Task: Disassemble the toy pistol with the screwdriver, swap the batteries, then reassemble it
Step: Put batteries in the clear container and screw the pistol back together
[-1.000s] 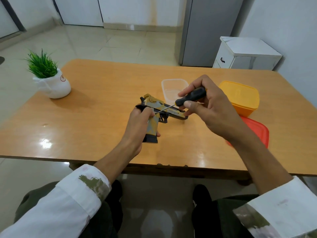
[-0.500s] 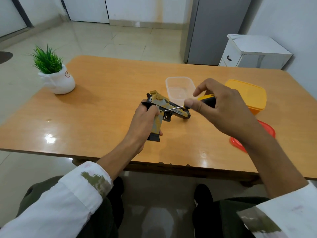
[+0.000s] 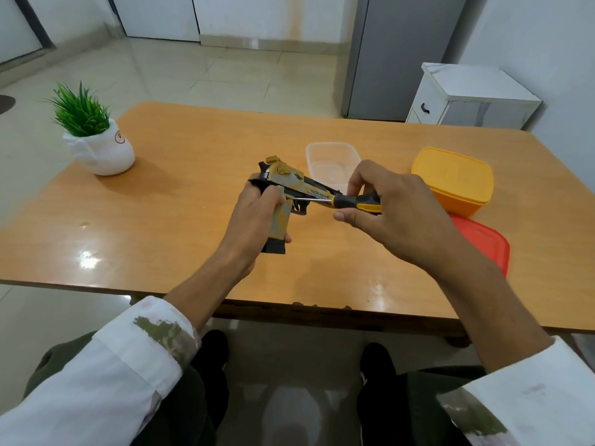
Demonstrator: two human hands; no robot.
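Above wooden table (image 3: 180, 201), toy pistol (image 3: 291, 188) grip inside closed left fingers (image 3: 273, 201), right fingers (image 3: 346, 216) pinching screwdriver (image 3: 351, 201).

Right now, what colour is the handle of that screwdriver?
Black with a yellow band, seen in the head view: the screwdriver sits in the right hand.

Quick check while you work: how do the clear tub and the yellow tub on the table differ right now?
The clear tub is see-through and open-topped, and looks empty; the yellow tub is opaque, so its contents cannot be seen. The clear tub sits just behind the toy pistol, while the yellow tub lies farther to the person's right, next to the red lid. The yellow tub looks larger. Both are rounded-corner plastic containers resting on the table.
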